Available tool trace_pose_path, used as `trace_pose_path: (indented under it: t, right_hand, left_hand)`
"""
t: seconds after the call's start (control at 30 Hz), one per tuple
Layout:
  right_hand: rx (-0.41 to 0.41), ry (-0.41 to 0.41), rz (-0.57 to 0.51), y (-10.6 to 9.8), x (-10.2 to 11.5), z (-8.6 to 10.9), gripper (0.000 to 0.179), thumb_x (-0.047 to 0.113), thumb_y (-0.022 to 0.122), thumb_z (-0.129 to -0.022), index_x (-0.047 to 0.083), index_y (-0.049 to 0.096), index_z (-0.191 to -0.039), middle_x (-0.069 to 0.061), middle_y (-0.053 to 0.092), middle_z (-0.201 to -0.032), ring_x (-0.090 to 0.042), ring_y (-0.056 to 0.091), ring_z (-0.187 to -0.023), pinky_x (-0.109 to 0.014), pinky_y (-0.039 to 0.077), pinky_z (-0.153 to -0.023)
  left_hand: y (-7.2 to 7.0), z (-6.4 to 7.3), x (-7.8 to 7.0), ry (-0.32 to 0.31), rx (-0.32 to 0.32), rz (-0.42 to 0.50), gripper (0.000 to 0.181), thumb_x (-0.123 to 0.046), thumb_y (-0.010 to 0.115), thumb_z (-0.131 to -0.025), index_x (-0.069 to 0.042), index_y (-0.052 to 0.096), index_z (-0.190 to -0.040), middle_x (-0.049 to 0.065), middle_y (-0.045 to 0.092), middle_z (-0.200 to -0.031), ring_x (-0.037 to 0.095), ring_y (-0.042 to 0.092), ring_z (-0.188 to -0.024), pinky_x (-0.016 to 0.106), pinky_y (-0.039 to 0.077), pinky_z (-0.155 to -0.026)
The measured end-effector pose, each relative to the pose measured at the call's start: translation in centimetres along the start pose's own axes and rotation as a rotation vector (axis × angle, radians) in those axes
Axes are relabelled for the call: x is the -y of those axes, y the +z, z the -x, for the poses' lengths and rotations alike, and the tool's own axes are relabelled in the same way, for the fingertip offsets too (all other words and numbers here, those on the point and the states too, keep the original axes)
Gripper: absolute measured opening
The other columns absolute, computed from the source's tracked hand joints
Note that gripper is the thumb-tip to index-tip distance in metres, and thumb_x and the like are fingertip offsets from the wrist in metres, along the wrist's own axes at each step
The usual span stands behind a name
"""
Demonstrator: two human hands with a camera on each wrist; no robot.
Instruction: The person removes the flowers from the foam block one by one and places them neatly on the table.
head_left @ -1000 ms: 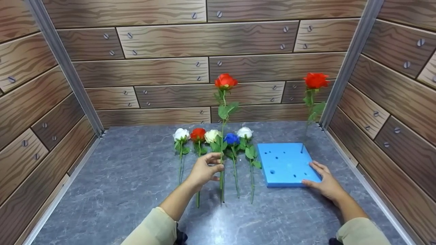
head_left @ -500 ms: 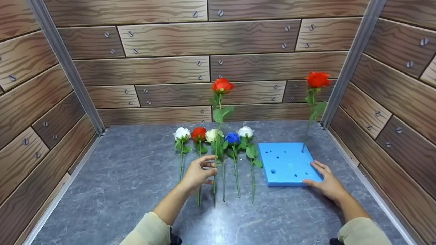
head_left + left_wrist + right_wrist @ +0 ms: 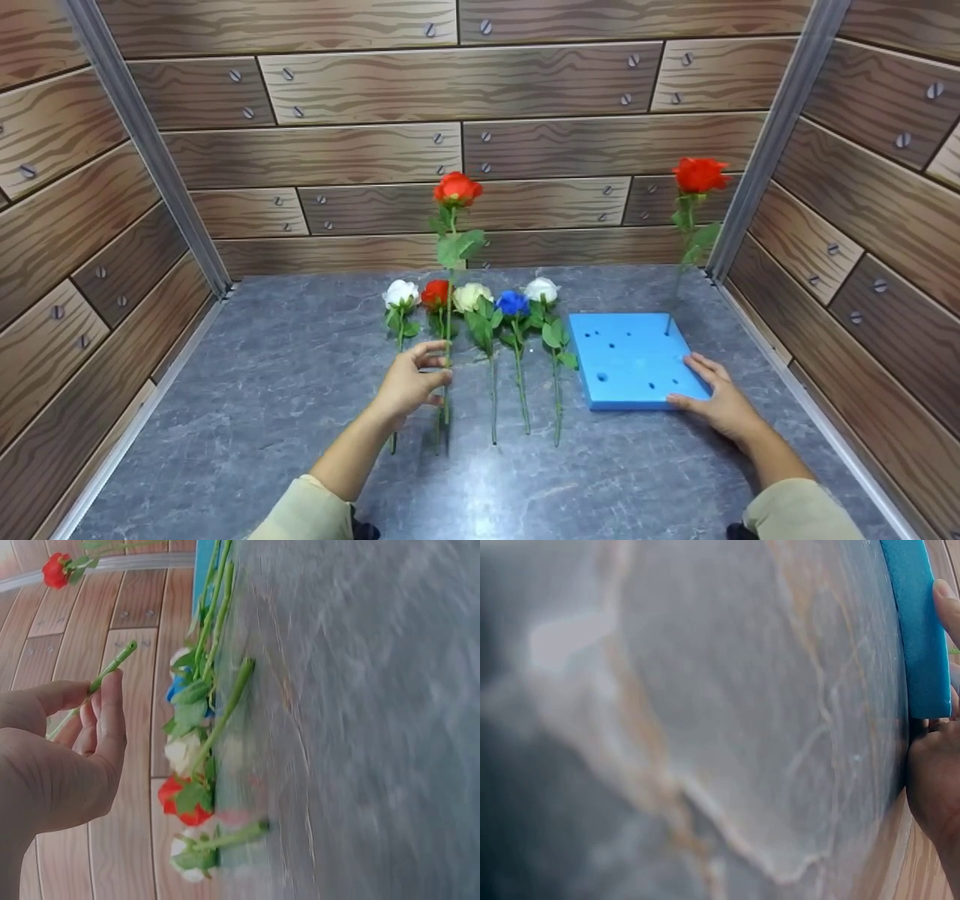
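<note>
My left hand (image 3: 409, 386) pinches the green stem of a red rose (image 3: 457, 189) and holds it upright over the row of flowers. In the left wrist view the cut end of that stem (image 3: 120, 660) sticks out past thumb and fingertips. My right hand (image 3: 716, 401) holds the near right corner of a blue foam block (image 3: 634, 360) with several holes in its top. Another red rose (image 3: 700, 175) stands in the block's far right hole. The right wrist view shows the thumb (image 3: 946, 604) against the block's side, the other fingers mostly hidden.
On the grey marbled table (image 3: 300, 390) lie a white rose (image 3: 401, 292), a red rose (image 3: 433, 292), a cream rose (image 3: 472, 297), a blue rose (image 3: 513, 303) and another white rose (image 3: 541, 289), stems toward me. Wood-patterned walls (image 3: 337, 157) enclose three sides.
My left hand has carried the upright red rose leftward, from over the cream rose to over the lying red one. The right hand and the block stay put.
</note>
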State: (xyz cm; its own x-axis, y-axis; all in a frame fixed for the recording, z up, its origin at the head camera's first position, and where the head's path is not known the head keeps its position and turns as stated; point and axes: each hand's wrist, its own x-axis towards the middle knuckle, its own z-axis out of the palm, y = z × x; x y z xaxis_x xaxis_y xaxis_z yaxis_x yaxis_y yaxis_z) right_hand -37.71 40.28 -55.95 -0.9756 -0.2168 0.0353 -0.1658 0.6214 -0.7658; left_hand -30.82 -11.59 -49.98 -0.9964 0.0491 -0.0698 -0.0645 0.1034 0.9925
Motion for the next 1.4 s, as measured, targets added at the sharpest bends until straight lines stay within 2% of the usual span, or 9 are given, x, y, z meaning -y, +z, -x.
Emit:
trace_pose_path:
  t: [0.2, 0.4, 0.6, 0.87, 1.03, 1.2, 1.4]
  right_hand:
    - [-0.001, -0.002, 0.008, 0.0, 0.2, 0.0, 0.100, 0.037, 0.080, -0.086, 0.003, 0.022, -0.159, -0.026, 0.007, -0.166, -0.056, 0.004, -0.151, -0.078, 0.010, -0.115]
    - [0.002, 0.010, 0.013, 0.0, 0.1, 0.0, 0.101, 0.039, 0.080, -0.085, 0.004, 0.021, -0.160, -0.025, 0.007, -0.166, -0.056, 0.004, -0.151, -0.079, 0.009, -0.115]
    - [0.004, 0.012, 0.014, -0.1, -0.1, 0.0, 0.101, 0.039, 0.080, -0.086, 0.005, 0.021, -0.160, -0.024, 0.006, -0.166, -0.056, 0.004, -0.151, -0.079, 0.009, -0.114]
    - [0.005, 0.002, 0.029, 0.0, -0.1, -0.1, 0.100, 0.040, 0.078, -0.087, 0.004, 0.020, -0.160, -0.026, 0.006, -0.166, -0.056, 0.004, -0.151, -0.079, 0.012, -0.114]
    - [0.001, 0.000, 0.035, 0.0, -0.1, 0.0, 0.100, 0.040, 0.079, -0.086, 0.004, 0.021, -0.160, -0.026, 0.007, -0.166, -0.056, 0.005, -0.151, -0.078, 0.012, -0.114]
    - [0.001, 0.007, 0.024, 0.0, 0.0, 0.0, 0.100, 0.040, 0.079, -0.086, 0.005, 0.021, -0.160, -0.024, 0.007, -0.166, -0.055, 0.005, -0.151, -0.078, 0.011, -0.114]
    - [-0.010, 0.003, 0.021, -0.1, -0.2, -0.1, 0.100, 0.040, 0.080, -0.085, 0.005, 0.023, -0.159, -0.024, 0.008, -0.166, -0.055, 0.005, -0.151, -0.078, 0.010, -0.115]
  left_hand:
    - [-1.7, 0.5, 0.4, -0.023, -0.031, -0.004, 0.052, -0.004, 0.068, -0.091, -0.015, 0.056, -0.141, 0.018, 0.059, -0.123, 0.025, 0.067, -0.096, 0.041, 0.065, -0.071]
    - [-2.9, 0.6, 0.6, -0.068, -0.064, -0.031, 0.052, -0.003, 0.067, -0.092, -0.019, 0.056, -0.140, 0.015, 0.058, -0.121, 0.022, 0.064, -0.091, 0.039, 0.064, -0.067]
    - [-3.9, 1.0, 0.7, -0.081, -0.091, -0.052, 0.053, -0.002, 0.066, -0.092, -0.018, 0.054, -0.141, 0.015, 0.057, -0.120, 0.026, 0.066, -0.095, 0.038, 0.063, -0.065]
    - [-5.4, 1.1, 1.7, -0.097, -0.102, -0.085, 0.049, -0.001, 0.064, -0.094, -0.016, 0.055, -0.139, 0.011, 0.059, -0.112, 0.024, 0.066, -0.093, 0.036, 0.061, -0.061]
    - [-6.3, 1.1, 2.2, -0.118, -0.114, -0.102, 0.049, 0.002, 0.064, -0.093, -0.013, 0.055, -0.139, 0.015, 0.061, -0.113, 0.024, 0.066, -0.092, 0.037, 0.062, -0.062]
    - [-7.6, 1.3, 2.6, -0.128, -0.093, -0.063, 0.053, 0.007, 0.063, -0.091, -0.008, 0.051, -0.140, 0.015, 0.061, -0.110, 0.022, 0.065, -0.088, 0.039, 0.063, -0.065]
    - [-9.7, 1.9, 3.1, -0.151, -0.005, -0.066, 0.054, 0.006, 0.062, -0.092, -0.004, 0.043, -0.141, 0.006, 0.052, -0.103, 0.019, 0.060, -0.085, 0.035, 0.061, -0.064]
